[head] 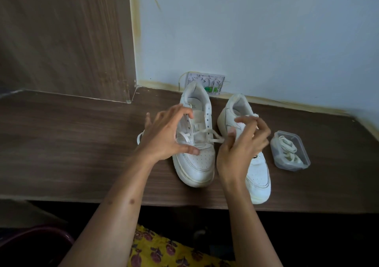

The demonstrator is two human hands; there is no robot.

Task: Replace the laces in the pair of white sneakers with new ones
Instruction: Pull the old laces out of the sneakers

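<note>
Two white sneakers stand side by side on the wooden surface (82, 143), toes toward you: the left sneaker (194, 143) is half unlaced, with the old lace (205, 136) threaded only through its lower eyelets and its upper holes bare. The right sneaker (258, 174) is mostly hidden behind your right hand (244, 145), so its lacing cannot be told. New laces (288, 147) lie coiled in the clear plastic box (303, 160) just beside it. Your left hand (166, 135) hovers over the left sneaker with a wide grip, fingers spread and the thumb near the toe box. The right hand's fingers are curled, seemingly pinching the lace end at the sneaker's inner side, though the contact is partly hidden. For this step, steady the sneaker with your left palm, then draw the lace out one crossing at a time, pulling along the line of each eyelet rather than upward, so it does not snag or drag the shoe.
</note>
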